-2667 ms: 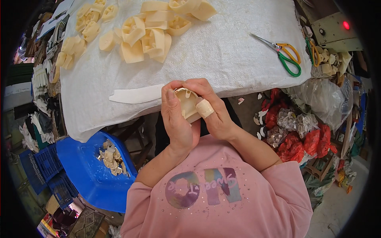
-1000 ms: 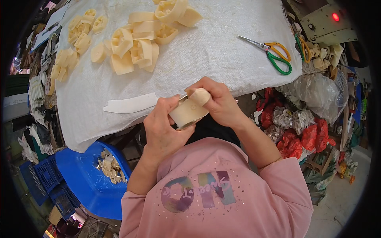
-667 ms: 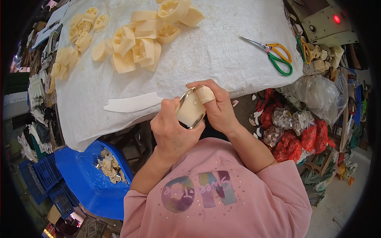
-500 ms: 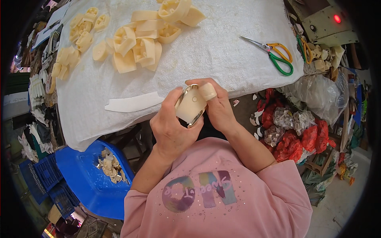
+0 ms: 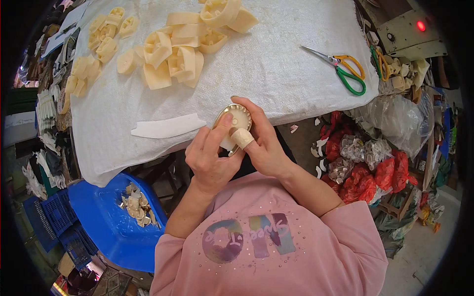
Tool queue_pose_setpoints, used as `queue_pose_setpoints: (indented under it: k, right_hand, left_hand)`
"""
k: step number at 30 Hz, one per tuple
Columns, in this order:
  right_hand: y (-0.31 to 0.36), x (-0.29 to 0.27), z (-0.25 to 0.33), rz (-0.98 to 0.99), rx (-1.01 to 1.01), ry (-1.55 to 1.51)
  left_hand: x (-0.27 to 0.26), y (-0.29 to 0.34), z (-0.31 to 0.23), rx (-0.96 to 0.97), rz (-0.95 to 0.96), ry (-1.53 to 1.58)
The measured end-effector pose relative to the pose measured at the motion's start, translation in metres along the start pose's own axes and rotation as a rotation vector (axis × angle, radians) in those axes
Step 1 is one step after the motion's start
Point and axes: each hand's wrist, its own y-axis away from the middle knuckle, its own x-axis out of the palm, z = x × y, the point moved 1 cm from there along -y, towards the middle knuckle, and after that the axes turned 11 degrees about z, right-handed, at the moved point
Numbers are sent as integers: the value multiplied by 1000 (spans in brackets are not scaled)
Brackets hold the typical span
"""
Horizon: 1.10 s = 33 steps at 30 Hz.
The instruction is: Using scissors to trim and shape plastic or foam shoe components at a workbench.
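Note:
Over the table's near edge, both hands hold a cream block piece [image 5: 241, 116] with a rounded end and a shiny gold rim, notched or pleated around the curve. My left hand [image 5: 210, 160] grips its left side, the index fingertip pressing on the flat cream face. My right hand [image 5: 269, 148] wraps the right side, its fingers behind the rim. A beige tape wrap covers my right thumb, which lies across the lower part of the face. A flat white strip [image 5: 169, 126] lies on the table just left of my hands.
Cream molded blocks [image 5: 182, 64] are heaped on the white cloth-covered table [image 5: 281, 64]. Scissors [image 5: 340, 66] with green and yellow handles lie at right. Lower left stands a blue basin [image 5: 98, 217] with gold scraps. Red plastic bags [image 5: 358, 187] sit on the floor at right.
The piece has tilted and turned, so its pleated rounded end now shows. My left index finger has come onto its face, and my right thumb has moved down and left across it.

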Motion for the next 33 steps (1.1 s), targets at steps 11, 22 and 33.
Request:
queue_pose_setpoints:
  k: [11, 22, 33]
  right_hand:
    - [-3, -36, -1, 141, -76, 59]
    - [-15, -41, 8, -117, 89, -257]
    - [-15, -21, -3, -35, 270, -459]
  left_hand:
    - [-17, -12, 5, -436, 229, 852]
    - [-22, 3, 2, -448, 324, 1016]
    - [-18, 0, -3, 201, 52, 351]
